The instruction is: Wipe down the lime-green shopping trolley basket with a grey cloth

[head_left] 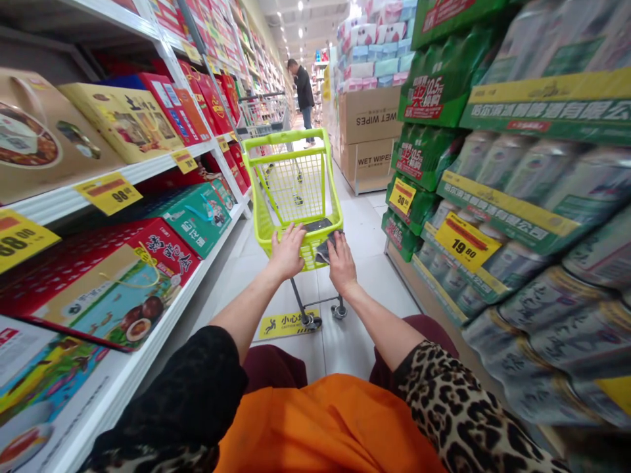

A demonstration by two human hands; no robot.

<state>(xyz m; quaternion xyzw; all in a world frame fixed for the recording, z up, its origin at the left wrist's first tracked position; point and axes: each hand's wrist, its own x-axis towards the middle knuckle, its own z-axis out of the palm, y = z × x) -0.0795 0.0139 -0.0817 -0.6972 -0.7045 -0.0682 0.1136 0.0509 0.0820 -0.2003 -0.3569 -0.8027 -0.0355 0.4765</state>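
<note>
Two hands, centre frame — left hand (287, 251) on green cart (337, 190), grip unclear; right hand (342, 260) clasps grey cloth (323, 252) — best kept flat.

Bright ceiling lights (300, 5), soft blur, stretched edges

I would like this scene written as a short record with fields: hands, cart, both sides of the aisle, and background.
Left hand: on near edge of the cart
Right hand: on a gray cloth at the same edge
Cart: yellow-green, on wheels
Left side: shelves with boxed goods
Right side: stacked packs of cans
Background: person in dark jacket; WET WIPES cartons
</note>
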